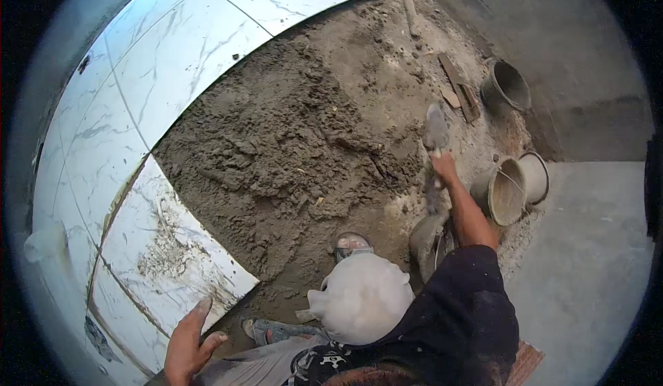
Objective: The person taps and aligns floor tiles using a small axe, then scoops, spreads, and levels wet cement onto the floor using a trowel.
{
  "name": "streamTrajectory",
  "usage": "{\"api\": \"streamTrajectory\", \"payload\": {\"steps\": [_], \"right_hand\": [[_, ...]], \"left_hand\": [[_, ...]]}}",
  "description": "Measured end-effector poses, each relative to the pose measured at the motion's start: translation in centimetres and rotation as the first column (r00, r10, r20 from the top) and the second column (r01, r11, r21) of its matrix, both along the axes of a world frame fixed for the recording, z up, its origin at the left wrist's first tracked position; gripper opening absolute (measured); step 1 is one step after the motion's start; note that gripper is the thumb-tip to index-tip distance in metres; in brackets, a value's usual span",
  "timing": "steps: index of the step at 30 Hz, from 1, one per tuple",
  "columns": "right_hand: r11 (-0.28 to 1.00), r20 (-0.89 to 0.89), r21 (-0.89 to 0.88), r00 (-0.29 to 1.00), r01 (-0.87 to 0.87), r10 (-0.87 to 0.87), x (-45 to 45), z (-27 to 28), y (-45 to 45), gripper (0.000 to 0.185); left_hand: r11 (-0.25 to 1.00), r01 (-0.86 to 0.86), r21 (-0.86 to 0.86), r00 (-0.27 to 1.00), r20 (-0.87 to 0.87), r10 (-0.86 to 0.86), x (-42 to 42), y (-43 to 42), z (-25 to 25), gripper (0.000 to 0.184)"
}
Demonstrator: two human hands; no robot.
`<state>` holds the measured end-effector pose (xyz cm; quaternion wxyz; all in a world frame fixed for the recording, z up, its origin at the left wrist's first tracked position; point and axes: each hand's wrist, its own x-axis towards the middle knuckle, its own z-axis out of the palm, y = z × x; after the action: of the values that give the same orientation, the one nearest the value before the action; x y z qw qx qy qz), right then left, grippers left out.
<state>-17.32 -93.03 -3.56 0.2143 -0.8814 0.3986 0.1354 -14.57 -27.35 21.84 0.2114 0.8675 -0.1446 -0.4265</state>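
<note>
My right hand (443,167) is closed around the handle of a trowel (436,129), whose grey, mortar-coated blade points away from me over the rough ground. Below that hand stands a mortar-smeared bucket (427,239), partly hidden by my forearm. My left hand (190,343) has its fingers apart and holds nothing, close to the near edge of a dirty white marbled tile (186,248). Damp grey mortar (276,130) lies in a rough bed beside the tiles. A pale rounded object (366,296) is in front of my body; its kind is unclear.
Laid marbled tiles (179,47) cover the left side and far left. At right are a tipped bucket (507,191), another bucket (507,88) and wood pieces (458,88). A smooth grey surface (580,262) fills the lower right. My sandalled foot (352,243) rests by the mortar.
</note>
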Motion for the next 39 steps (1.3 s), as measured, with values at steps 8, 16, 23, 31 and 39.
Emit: {"api": "streamTrajectory", "payload": {"steps": [8, 16, 23, 31, 39], "right_hand": [[0.978, 0.065, 0.075, 0.980, -0.194, 0.189, 1.2, 4.8, 10.0, 0.041], [0.792, 0.409, -0.366, 0.680, -0.488, 0.608, 16.8, 6.3, 13.7, 0.023], [0.802, 0.258, -0.340, 0.772, -0.491, 0.581, 29.0, -0.6, 17.9, 0.024], [0.871, 0.299, -0.147, 0.818, -0.469, 0.491, 32.0, 0.1, 15.0, 0.029], [0.911, 0.103, -0.025, 0.905, -0.413, 0.413, 32.6, -1.9, 4.8, 0.037]], "left_hand": [[0.999, 0.041, 0.002, 0.999, 0.016, -0.041, -0.6, 0.9, 0.8, 0.073], [1.000, 0.021, -0.003, 1.000, 0.001, -0.021, 0.3, 0.3, 0.2, 0.073], [0.995, -0.073, 0.070, 0.997, -0.026, 0.075, -0.5, 0.9, -0.1, 0.073], [0.993, -0.094, 0.078, 0.994, -0.048, 0.097, -0.8, 0.9, 0.6, 0.074], [0.982, -0.150, 0.116, 0.983, -0.089, 0.160, -2.2, 1.7, 1.3, 0.070]]}}
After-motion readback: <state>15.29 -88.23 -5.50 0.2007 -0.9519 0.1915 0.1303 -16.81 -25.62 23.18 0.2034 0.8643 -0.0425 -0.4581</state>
